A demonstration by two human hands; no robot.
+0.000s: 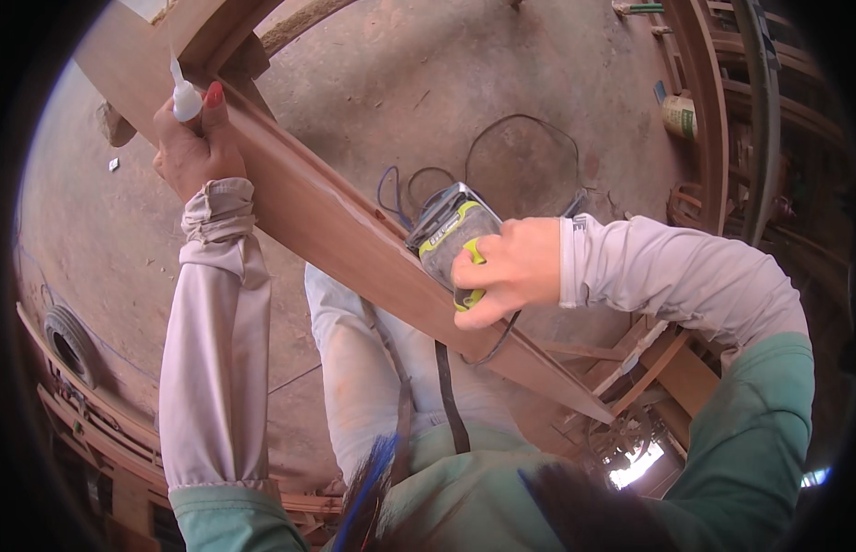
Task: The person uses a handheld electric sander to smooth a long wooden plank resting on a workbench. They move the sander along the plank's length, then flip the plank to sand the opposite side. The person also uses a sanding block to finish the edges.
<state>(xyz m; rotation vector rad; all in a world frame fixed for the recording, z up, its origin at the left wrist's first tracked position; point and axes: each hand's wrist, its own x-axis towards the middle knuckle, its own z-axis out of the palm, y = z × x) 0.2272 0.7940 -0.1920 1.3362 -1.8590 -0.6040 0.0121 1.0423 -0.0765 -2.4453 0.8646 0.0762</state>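
Head view: lime-and-grey power sander in right hand at board edge, white bottle in left

Right hand: fingers wrapped around the lime-and-grey power sander, grip firm in appearance. Sander sits over the far edge of a long reddish-brown wooden board, about midway along its visible length; whether its sole presses on the wood cannot be told. A dark power cord curves down from beneath the tool, across the board.

Left hand: closed around a small white nozzle bottle, nozzle directed toward the top of the view, thumb beside the bottle's shoulder. Hand lies over the board near its upper-left end; contact with the wood not distinguishable.

Board: runs diagonally from upper left to lower right, passing in front of the person's pale trousers. A thin, uneven pale line follows its far edge between bottle and sander. At upper left it meets other wooden members.

Surroundings: brown-grey floor with a looped dark cable beyond the sander; black tyre at far left; tall curved wooden piece at right, with a labelled cylindrical container just beside it.
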